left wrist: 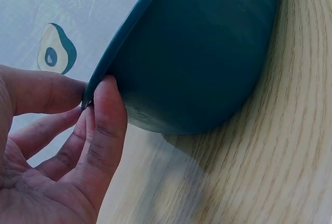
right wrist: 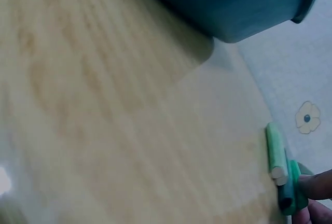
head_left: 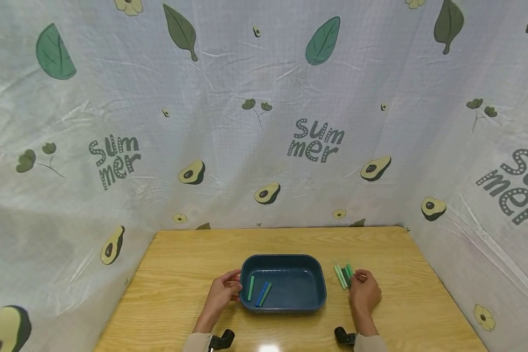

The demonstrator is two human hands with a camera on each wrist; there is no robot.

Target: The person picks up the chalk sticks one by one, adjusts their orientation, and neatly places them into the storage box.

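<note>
My left hand point(head_left: 220, 296) pinches the left rim of a dark blue rectangular tray point(head_left: 297, 286), its thumb and forefinger meeting over the edge in the left wrist view. Inside the tray, toward its left end, lie a light green stick point(head_left: 251, 288), a blue stick point(head_left: 261, 294) and a darker green stick point(head_left: 266, 295). To the right of the tray my right hand point(head_left: 364, 293) pinches a bright green stick point(right wrist: 296, 187) between thumb and fingers. Beside it on the table are a dark green stick point(right wrist: 285, 197) and pale green sticks point(head_left: 340, 277).
Everything rests on a wooden table point(head_left: 193, 249). A pale printed cloth point(head_left: 229, 146) stands behind it and along both sides. Dark camera mounts point(head_left: 222, 339) sit at both wrists.
</note>
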